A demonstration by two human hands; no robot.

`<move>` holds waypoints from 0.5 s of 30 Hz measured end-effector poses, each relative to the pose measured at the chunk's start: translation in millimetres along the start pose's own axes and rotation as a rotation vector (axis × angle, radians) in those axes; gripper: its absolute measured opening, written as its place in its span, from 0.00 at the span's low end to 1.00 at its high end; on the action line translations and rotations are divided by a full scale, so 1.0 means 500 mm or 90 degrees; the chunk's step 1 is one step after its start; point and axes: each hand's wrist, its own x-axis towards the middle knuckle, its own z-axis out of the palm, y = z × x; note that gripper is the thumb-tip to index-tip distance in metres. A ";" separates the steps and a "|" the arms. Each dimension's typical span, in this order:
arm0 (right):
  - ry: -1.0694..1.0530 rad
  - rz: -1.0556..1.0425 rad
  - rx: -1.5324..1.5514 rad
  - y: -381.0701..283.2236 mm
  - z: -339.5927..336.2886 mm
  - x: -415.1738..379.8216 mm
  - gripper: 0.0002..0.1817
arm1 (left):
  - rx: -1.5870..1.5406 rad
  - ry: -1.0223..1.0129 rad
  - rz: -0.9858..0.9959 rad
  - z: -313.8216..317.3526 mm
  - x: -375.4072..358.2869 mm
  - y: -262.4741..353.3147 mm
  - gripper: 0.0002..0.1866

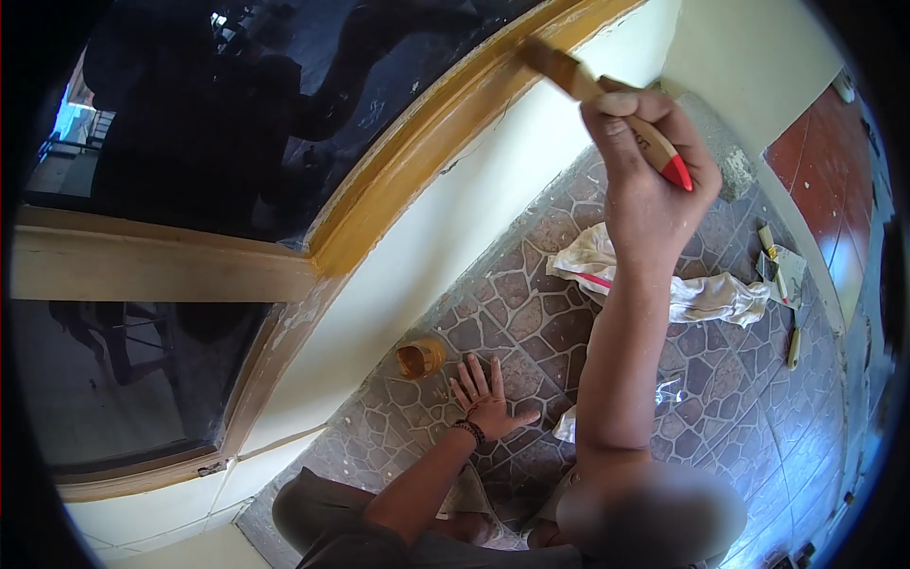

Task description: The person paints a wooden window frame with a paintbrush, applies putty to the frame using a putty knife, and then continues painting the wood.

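Note:
My right hand (654,156) grips a paintbrush (574,78) by its red-tipped wooden handle. Blurred bristles meet the upper part of the wooden window frame (417,152), whose upper stretch has a yellow-brown coat. Down on the stone-patterned floor, my left hand (488,410) lies flat with fingers spread, holding nothing. Just left of its fingertips stands a small cup (422,358) with orange-brown paint on its inside and rim. A dark bracelet (469,431) circles my left wrist.
A crumpled white cloth (716,299) lies on the floor beyond my right forearm. Farther right are another brush (770,248), a flat scraper-like blade (789,275) and a tool handle (793,349). Dark glass panes (218,123) fill the frame above a pale wall (455,228).

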 end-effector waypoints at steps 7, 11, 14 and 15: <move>-0.224 -0.221 -0.166 -0.026 0.017 -0.042 0.12 | -0.021 0.044 0.016 0.015 0.003 -0.007 0.74; -0.375 -0.096 0.000 -0.069 -0.008 -0.024 0.09 | -0.030 0.047 0.022 0.016 0.003 -0.010 0.74; -0.232 0.149 0.099 -0.073 -0.007 0.012 0.05 | -0.027 0.034 0.017 0.012 0.002 -0.008 0.74; -0.207 0.216 0.087 -0.059 -0.006 0.033 0.03 | -0.030 0.029 0.011 0.012 0.003 -0.008 0.74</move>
